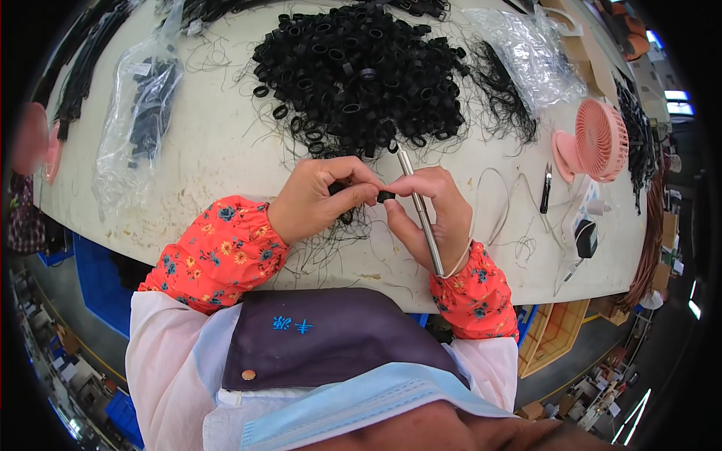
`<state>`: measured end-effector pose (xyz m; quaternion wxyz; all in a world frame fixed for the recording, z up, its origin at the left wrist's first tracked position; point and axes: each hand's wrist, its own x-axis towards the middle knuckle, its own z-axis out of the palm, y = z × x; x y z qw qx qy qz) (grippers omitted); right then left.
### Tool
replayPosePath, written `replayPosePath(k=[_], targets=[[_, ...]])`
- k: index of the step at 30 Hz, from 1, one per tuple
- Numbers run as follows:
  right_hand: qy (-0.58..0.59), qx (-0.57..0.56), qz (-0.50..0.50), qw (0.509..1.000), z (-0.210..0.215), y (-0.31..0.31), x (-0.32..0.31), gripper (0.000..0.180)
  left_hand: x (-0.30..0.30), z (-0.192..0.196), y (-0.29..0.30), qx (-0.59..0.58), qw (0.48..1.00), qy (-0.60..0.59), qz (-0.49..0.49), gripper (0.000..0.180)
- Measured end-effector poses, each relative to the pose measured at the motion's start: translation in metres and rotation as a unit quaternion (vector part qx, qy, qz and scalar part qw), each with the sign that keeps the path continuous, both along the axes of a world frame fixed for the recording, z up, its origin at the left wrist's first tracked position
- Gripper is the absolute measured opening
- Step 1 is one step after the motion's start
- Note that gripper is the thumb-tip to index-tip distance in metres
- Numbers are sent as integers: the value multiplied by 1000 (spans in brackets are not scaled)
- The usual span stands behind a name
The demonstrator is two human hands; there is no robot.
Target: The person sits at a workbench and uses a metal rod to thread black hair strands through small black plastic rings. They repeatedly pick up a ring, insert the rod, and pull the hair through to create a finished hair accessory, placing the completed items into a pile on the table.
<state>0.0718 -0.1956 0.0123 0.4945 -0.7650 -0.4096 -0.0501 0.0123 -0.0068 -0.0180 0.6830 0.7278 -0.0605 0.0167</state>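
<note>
My left hand (323, 192) is closed in a pinch above the near part of the table. Between its fingertips and those of my right hand (436, 207) is a small black loop (386, 196), partly hidden by the fingers. More black material shows under the left fingers, too covered to make out. My right hand also grips a slim silver metal rod-shaped tool (426, 218), slanted with its upper end pointing at the pile. Just beyond both hands rises a large heap of black loops (361, 75). Loose black threads (320, 244) lie beneath the hands.
A clear plastic bag with black pieces (143, 113) lies left, another clear bag (526, 60) far right. A pink fan (600, 141), a black-handled small tool (546, 189) and a black-and-white object (586, 238) stand or lie right. A thin pale cord (502, 214) loops beside my right wrist.
</note>
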Motion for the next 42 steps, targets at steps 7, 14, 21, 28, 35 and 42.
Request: replayPosePath(k=[7, 14, 21, 28, 35, 42], targets=[[33, 6, 5, 999, -8, 3, -6, 34, -4, 17, -4, -114, 982, 147, -25, 9], [200, 53, 4, 978, 0, 1, -11, 25, -5, 14, -4, -114, 984, 134, 0, 15], [400, 186, 73, 895, 3, -13, 1, 26, -5, 16, -6, -74, 992, 97, 18, 8], [393, 151, 96, 902, 5, -8, -3, 27, -5, 18, -6, -54, 994, 98, 19, 8], [392, 139, 91, 905, 5, -7, -4, 28, -5, 19, -6, -57, 994, 95, 17, 7], [306, 133, 55, 941, 1, -7, -6, 21, -4, 7, -9, -70, 995, 52, 38, 12]])
